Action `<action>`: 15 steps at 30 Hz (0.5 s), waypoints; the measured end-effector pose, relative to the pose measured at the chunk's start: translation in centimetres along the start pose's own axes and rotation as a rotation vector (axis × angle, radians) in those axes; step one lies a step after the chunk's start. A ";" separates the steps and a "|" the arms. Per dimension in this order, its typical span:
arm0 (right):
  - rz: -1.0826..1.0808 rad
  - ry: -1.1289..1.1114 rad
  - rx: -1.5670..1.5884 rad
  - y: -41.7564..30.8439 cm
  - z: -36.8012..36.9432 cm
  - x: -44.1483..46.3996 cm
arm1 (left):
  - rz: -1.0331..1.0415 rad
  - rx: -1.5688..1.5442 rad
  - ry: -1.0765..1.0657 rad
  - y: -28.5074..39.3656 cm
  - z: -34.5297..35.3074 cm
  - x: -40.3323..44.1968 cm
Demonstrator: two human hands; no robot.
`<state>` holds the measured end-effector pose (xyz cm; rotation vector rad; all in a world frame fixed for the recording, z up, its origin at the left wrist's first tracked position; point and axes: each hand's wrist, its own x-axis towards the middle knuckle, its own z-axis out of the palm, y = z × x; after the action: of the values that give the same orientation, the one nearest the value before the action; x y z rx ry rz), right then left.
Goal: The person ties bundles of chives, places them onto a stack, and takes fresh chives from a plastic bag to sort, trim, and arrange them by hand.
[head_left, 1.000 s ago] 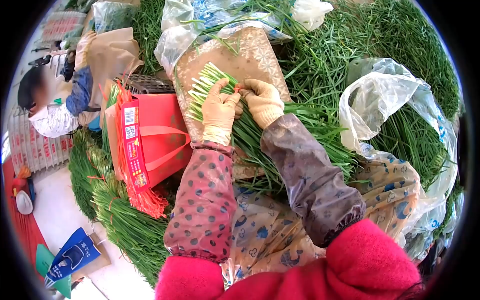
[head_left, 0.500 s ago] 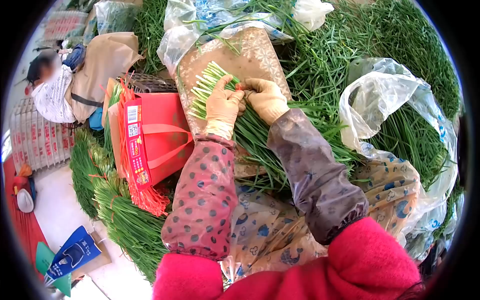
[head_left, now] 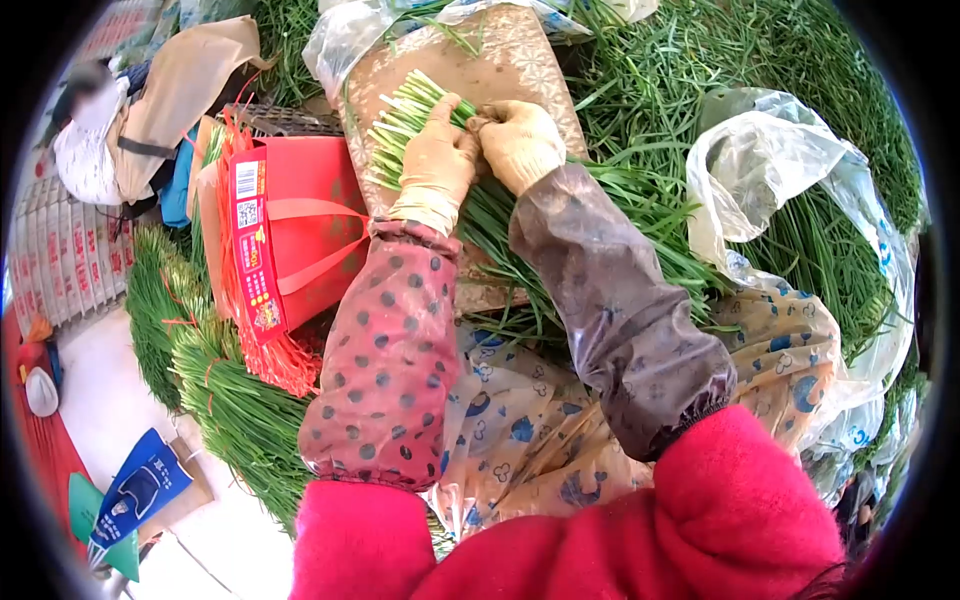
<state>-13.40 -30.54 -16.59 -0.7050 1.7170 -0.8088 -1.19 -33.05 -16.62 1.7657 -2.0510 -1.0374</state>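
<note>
The stalk bundle (head_left: 488,215) lay diagonally over the board (head_left: 462,68), pale ends upper left, leaves lower right. The left hand (head_left: 437,160) gripped it; the right hand (head_left: 520,146) was pinched closed, contents hidden.

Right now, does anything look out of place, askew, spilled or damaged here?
Slightly: a few loose green blades lie stray at the far end of the brown patterned board, apart from the pale-stemmed green bunch in the beige-gloved left hand. The red polka-dotted left sleeve cover also mismatches the dark purplish right sleeve.
</note>
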 end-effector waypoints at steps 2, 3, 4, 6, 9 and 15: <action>-0.072 0.080 -0.043 0.9 0.5 0.6 | 0.105 0.140 0.013 0.0 -1.0 -0.6; -0.053 0.043 -0.026 0.9 0.1 0.5 | 0.245 0.283 0.088 2.0 -2.5 -2.1; -0.035 0.007 -0.011 0.7 -0.3 0.3 | 0.387 0.425 0.164 2.9 -3.4 -2.9; -0.052 -0.019 0.035 0.8 -0.1 -0.3 | 0.588 0.271 0.158 1.5 -4.1 -1.7; -0.681 0.339 -0.127 1.3 1.0 -0.8 | 0.530 0.080 -0.135 -0.9 -4.2 0.0; -0.977 0.392 -0.362 1.0 0.4 -1.3 | 0.356 -0.227 -0.189 -3.7 -2.6 1.2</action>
<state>-12.79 -29.01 -16.77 -1.8008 1.8548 -1.3669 2.86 -35.17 -17.49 1.1788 -2.1487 -1.2977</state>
